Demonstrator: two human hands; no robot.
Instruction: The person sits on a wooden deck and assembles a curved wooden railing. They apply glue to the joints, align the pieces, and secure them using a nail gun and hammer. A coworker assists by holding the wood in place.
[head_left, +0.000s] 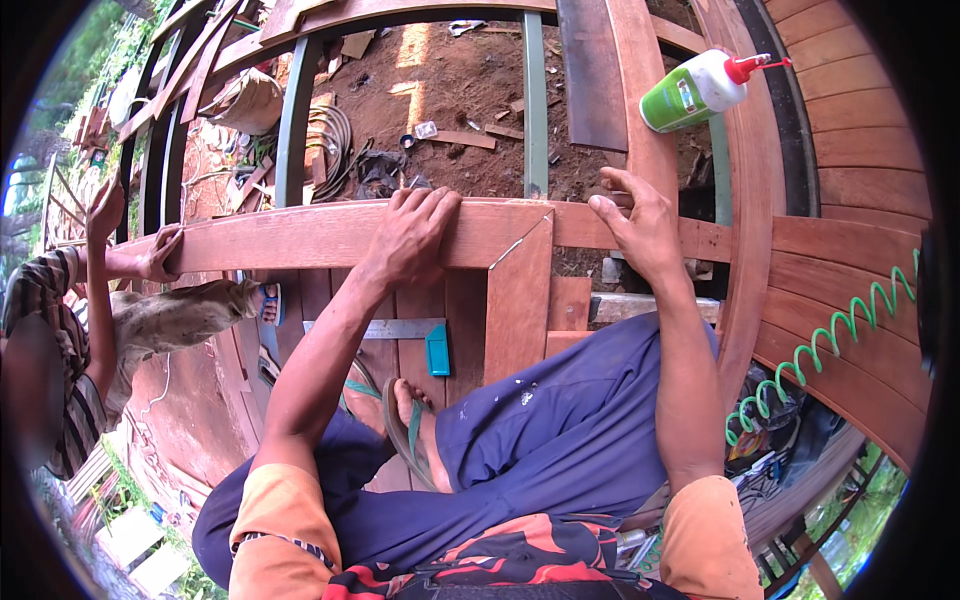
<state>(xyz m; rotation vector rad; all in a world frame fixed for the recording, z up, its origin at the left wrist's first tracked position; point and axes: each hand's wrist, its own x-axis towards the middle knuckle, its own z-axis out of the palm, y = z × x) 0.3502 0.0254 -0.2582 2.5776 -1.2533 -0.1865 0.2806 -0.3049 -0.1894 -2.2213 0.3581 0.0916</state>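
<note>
My left hand [412,232] is wrapped over a long reddish wooden board [300,234], fingers pressed together on its far edge. Just right of it, the board meets a shorter wooden piece [519,300] at a slanted joint, with a whitish line along part of the seam. My right hand [640,228] hovers by the board's right part, fingers curled and apart, with nothing visible in them. Beyond it, a white squeeze bottle [692,92] with a green label and red nozzle stands on a wooden beam [648,60]. A try square with a teal handle [437,350] lies below the board.
At the left, a co-worker's hand [160,253] rests on the board's far end. Green metal joists [535,110] cross above bare soil with scraps and a coiled hose [335,145]. A green spiral air hose [820,350] hangs at the right, beside curved wooden decking [870,130].
</note>
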